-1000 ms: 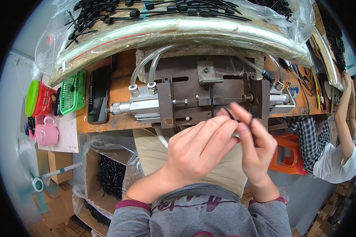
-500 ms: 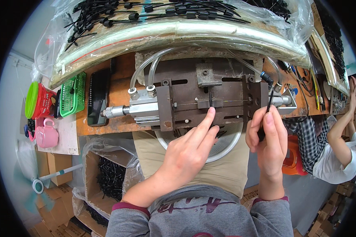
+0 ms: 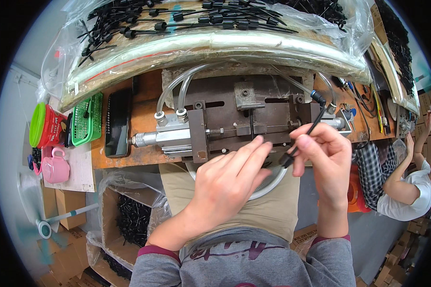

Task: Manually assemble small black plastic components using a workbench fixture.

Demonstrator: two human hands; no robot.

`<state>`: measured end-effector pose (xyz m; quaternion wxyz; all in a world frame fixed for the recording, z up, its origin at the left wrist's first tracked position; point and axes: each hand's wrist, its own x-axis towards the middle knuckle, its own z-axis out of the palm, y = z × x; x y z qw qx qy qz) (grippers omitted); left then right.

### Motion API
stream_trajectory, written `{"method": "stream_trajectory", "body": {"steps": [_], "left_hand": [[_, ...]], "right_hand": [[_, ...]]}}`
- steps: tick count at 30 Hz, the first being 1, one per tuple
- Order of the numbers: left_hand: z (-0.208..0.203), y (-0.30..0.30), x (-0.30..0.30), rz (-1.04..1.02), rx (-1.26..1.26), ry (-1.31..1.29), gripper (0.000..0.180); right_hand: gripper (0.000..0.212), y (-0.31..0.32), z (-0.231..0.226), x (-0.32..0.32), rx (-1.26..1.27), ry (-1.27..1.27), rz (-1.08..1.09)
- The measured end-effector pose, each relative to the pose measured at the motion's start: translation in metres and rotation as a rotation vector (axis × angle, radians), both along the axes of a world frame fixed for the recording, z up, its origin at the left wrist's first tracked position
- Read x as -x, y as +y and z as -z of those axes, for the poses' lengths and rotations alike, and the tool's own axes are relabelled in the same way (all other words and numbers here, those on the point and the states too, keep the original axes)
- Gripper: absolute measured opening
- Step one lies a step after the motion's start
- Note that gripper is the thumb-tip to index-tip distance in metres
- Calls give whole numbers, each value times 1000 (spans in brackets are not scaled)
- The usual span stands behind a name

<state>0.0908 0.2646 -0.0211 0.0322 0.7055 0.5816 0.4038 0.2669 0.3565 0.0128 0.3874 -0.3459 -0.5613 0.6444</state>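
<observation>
My right hand (image 3: 324, 155) pinches a black plastic piece (image 3: 307, 138) with a thin stem and a thick head; the head points down and left, the stem up and right. Its fingers are closed round the piece near the head. My left hand (image 3: 232, 174) is held with fingers stretched out at the front edge of a brown metal fixture (image 3: 225, 95), just below its small centre blocks (image 3: 252, 129). Nothing shows in that hand. Silver air cylinders (image 3: 174, 136) sit at both ends of the fixture, with clear hoses (image 3: 170, 88) attached. Under my left hand, a white basket (image 3: 273, 184) is partly hidden.
Plastic-covered heaps of black stemmed pieces (image 3: 225, 19) lie behind the fixture. At left are a black tray (image 3: 118, 122), a green basket (image 3: 87, 119) and a pink cup (image 3: 56, 167). A lined carton (image 3: 112, 205) stands lower left. Another person (image 3: 402, 191) sits at right.
My left hand has drawn back slightly from the centre blocks, which now show a gap. My right hand has tipped the black piece so its head points left and down.
</observation>
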Motion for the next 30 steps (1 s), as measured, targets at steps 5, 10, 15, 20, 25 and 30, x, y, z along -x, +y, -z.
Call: {"method": "stream_trajectory", "body": {"steps": [5,10,15,20,25,30], "left_hand": [[-22,-12,5,87,-137,-175,43],[-20,-20,9,11,-17,-200,40],[7,-11,-6,-2,48,64,29],[14,-1,-10,-106,81,185,27],[13,3,-8,-110,77,202,26],[13,5,-11,-100,68,176,22]], "right_hand": [[14,10,-17,19,76,-99,-228],[22,79,-41,54,-885,-336,94],[40,172,-53,93,-1680,-708,194],[30,160,-85,136,-1298,-1301,-196],[23,166,-83,135,-1397,-1300,-244],[20,170,-83,133,-1471,-1308,-254]]}}
